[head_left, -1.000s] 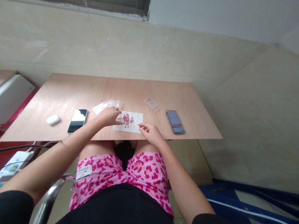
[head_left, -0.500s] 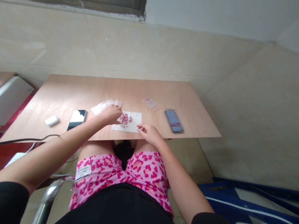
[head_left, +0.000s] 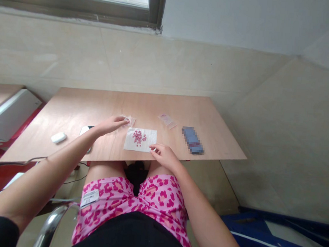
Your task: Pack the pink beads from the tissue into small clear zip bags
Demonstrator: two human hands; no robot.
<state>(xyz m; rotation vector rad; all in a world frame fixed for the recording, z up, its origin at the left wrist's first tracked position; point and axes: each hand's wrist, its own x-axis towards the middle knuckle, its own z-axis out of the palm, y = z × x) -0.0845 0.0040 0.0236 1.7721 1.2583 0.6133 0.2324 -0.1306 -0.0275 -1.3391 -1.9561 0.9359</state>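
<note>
My left hand (head_left: 113,125) reaches over the small clear plastic bags (head_left: 130,120) at the back of the paper. Its fingers are stretched out on top of them and partly cover them. A white sheet of paper (head_left: 149,137) lies near the table's front edge, bearing a loose cluster of small pink-red beads or pieces (head_left: 137,136). At the sheet's right corner rests my right hand (head_left: 164,154), its fingers slightly bent and apart, with nothing visible in them.
Behind the sheet to the right lie clear bags (head_left: 167,120) with some pink in them. A blurred blue object (head_left: 192,140) sits further right. On the left are a phone (head_left: 85,129), partly under my forearm, and a white case (head_left: 58,137). A dark cable (head_left: 31,160) crosses the front-left edge.
My left hand has moved left, away from the bead cluster and onto the plastic bags, so more of the paper shows. My right hand stays at the paper's corner. The view has tilted slightly up.
</note>
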